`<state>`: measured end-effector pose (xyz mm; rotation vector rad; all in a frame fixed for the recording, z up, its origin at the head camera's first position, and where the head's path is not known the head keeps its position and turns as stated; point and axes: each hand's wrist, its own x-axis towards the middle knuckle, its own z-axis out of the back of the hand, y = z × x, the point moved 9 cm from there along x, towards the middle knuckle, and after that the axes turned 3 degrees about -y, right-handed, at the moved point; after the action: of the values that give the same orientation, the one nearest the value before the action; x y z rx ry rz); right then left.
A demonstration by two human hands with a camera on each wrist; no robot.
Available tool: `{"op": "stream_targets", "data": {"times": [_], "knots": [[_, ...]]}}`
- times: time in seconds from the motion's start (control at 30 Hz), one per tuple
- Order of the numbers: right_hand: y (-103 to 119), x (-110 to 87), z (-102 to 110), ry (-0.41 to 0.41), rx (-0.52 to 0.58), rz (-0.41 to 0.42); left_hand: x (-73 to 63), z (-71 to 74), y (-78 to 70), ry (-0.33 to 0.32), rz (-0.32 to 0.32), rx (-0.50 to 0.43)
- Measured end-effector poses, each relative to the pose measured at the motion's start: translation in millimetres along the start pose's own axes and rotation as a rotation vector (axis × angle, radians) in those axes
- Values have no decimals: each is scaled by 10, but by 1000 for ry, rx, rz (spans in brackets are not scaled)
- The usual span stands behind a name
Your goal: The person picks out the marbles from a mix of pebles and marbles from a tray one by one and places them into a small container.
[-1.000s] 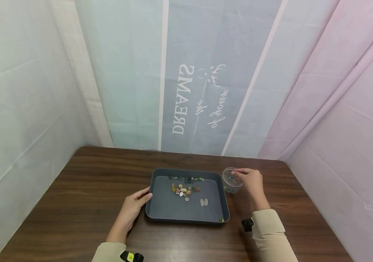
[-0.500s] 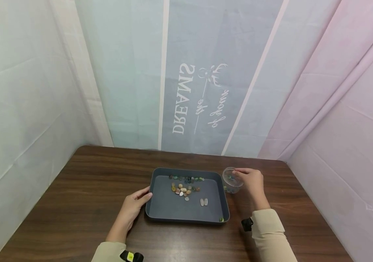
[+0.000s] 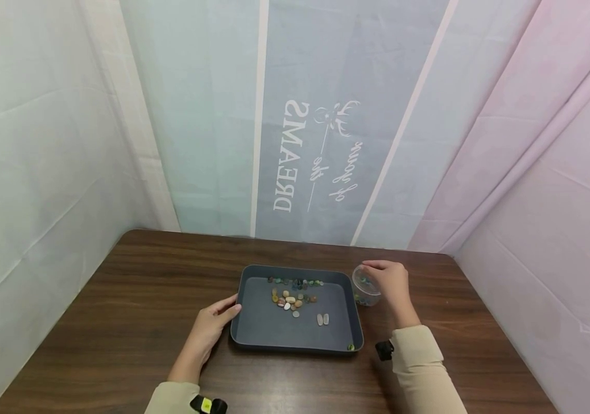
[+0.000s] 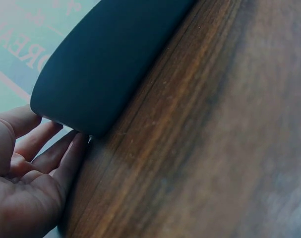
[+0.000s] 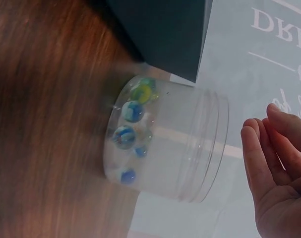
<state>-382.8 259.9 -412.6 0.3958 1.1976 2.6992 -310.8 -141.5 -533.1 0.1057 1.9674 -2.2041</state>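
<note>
My left hand [image 3: 211,322] holds the left wall of a dark grey tray [image 3: 269,333], thumb at the rim and fingers along the outer side. In the left wrist view the thumb and fingertips meet the tray's edge [image 4: 81,94]. To the tray's right stands a clear plastic jar [image 5: 185,139] without a lid, with several glass marbles [image 5: 133,111] at its bottom. Just above the jar's mouth is my right hand [image 5: 284,163], its fingers loosely bent with thumb and fingertips near each other. Nothing shows between them.
Inside the tray lie a row of dark and green glass pieces [image 3: 299,283], a group of tan and white pebbles [image 3: 290,300] and two pale oval stones [image 3: 322,319]. One green marble [image 3: 351,347] sits in the near right corner. Curtains surround the wooden table [image 3: 145,299].
My right hand has drawn up and slightly left, out of the jar's opening to above its rim. The left hand and the tray have stayed where they were.
</note>
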Motion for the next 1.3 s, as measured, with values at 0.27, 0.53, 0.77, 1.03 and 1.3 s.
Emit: {"op": "stream_targets", "data": {"times": [0.27, 0.53, 0.77, 1.03, 1.3], "knots": [[113, 28, -31, 37, 14, 23, 3, 0, 6, -8, 3, 2], [377, 45, -93, 65, 29, 58, 1, 0, -1, -6, 5, -2], [646, -3, -328, 127, 30, 91, -5, -3, -9, -3, 3, -11], [734, -19, -726, 202, 57, 119, 3, -11, -6, -3, 4, -9], [724, -26, -1051, 309, 41, 143, 6, -11, 4, 6, 9, 5]]}}
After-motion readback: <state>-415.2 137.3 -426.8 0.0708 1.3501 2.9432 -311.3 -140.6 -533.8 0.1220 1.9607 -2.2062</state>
